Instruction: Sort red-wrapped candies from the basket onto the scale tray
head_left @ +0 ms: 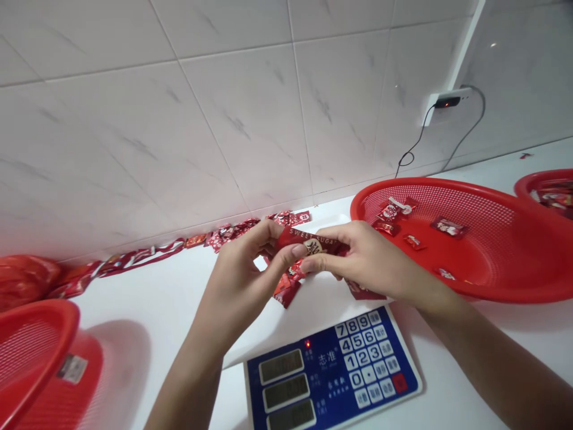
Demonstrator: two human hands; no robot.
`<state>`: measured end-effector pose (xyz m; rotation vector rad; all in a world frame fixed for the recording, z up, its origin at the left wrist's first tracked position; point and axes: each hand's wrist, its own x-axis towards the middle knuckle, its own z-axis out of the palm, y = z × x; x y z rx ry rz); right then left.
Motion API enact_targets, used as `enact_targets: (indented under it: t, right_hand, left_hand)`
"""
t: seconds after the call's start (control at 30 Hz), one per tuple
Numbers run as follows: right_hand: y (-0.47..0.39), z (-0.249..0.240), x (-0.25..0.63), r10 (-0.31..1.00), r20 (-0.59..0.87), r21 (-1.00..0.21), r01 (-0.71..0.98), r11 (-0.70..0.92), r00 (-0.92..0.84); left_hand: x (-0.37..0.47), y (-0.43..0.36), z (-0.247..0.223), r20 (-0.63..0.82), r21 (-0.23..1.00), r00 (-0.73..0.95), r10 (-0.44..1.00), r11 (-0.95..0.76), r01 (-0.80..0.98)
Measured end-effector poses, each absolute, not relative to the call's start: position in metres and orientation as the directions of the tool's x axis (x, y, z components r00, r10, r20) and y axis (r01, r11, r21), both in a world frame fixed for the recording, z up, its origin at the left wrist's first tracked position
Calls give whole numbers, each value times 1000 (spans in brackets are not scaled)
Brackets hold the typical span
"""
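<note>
Between my two hands is a dark red candy box printed "SWEET SUGA", held above the scale. My left hand grips its left end with thumb and fingers. On the box's right end my right hand closes the same way. Several red wrapped candies show below the box; whether they lie on the pan or hang in the hands is partly hidden. Under both hands sits the white weighing pan of a digital scale, with its blue keypad panel in front.
A large red basket with several candies stands at the right, another red basket beyond it. At the left is a red basket near a red plastic bag. Red packets and ribbons line the wall. A cable runs to an outlet.
</note>
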<state>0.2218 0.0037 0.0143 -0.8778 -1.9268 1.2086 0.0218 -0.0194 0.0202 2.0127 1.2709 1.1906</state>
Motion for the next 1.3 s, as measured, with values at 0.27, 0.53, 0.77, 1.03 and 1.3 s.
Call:
enact_targets:
  t: [0.27,0.53,0.77,1.03,1.3]
  right_hand:
    - [5,14,222,857,212,-912,219,346,-470]
    - [7,13,221,838,283,-867,251,431,-466]
    - [8,12,220,858,234,-896,240,373,-457]
    - [13,16,236,914,278,-833,400,382,-295]
    - [19,18,239,918,300,-628,671,394,-258]
  left_hand:
    - [17,-19,23,277,804,234,932,-358,475]
    - [18,-18,24,260,755,235,936,-349,556]
    - [17,-16,26,305,734,196,932,-361,575]
    - [-9,-11,22,141,286,158,977,-193,939]
    - [3,-9,6,-115,250,195,974,-162,955]
